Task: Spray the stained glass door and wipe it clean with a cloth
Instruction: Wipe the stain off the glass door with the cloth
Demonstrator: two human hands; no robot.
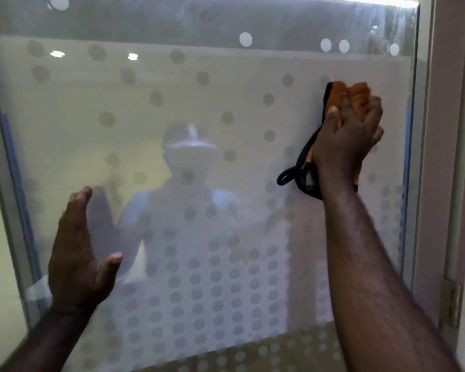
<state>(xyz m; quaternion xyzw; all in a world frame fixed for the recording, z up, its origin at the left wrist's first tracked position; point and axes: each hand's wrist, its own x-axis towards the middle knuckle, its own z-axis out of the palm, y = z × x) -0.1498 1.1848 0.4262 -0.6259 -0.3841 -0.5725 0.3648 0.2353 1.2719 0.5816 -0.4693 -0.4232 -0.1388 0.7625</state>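
A frosted glass door (199, 108) with a pattern of round dots fills the view and shows a hazy reflection of a person. My right hand (349, 135) is high on the right side of the pane, shut on an orange cloth (338, 91) with a dark edge and a dark loop hanging below the fist; the cloth is pressed against the glass. My left hand (78, 253) is at the lower left, fingers apart and flat near the glass, holding nothing. No spray bottle is in view.
The door frame (440, 157) runs down the right side with a metal hinge (451, 304) low on it. A metal edge strip (8, 210) borders the pane on the left. Ceiling lights reflect at the top.
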